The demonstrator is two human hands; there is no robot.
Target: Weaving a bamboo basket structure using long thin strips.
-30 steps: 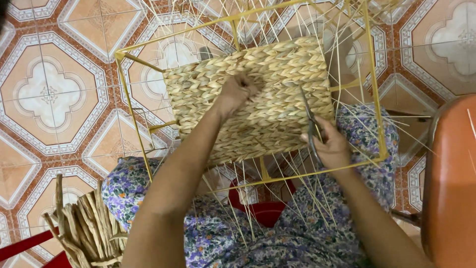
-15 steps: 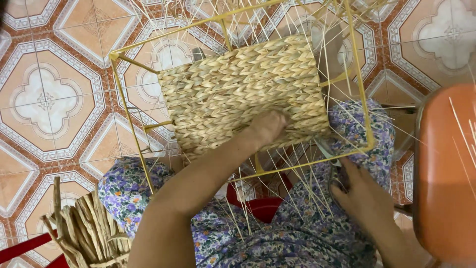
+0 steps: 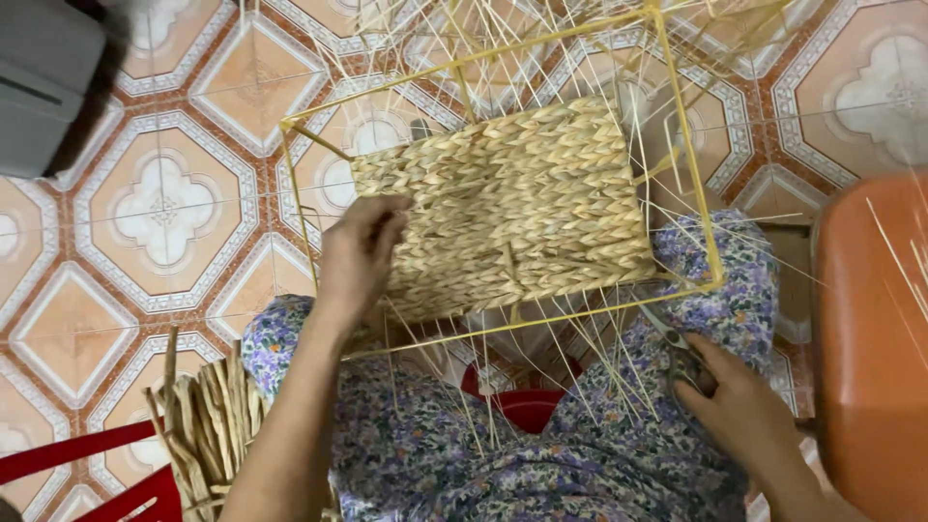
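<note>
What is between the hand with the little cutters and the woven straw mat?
The right hand holds small cutters below the yellow wire frame. Between it and the woven panel run the frame's lower bar and many thin loose strands. The left hand already touches the panel.

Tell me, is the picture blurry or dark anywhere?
Head view: even, soft light, no glare; the woven panel and left hand are sharp; the right hand is slightly soft; the orange seat at the right edge is blurred; a dark grey blur fills the top left corner.
</note>
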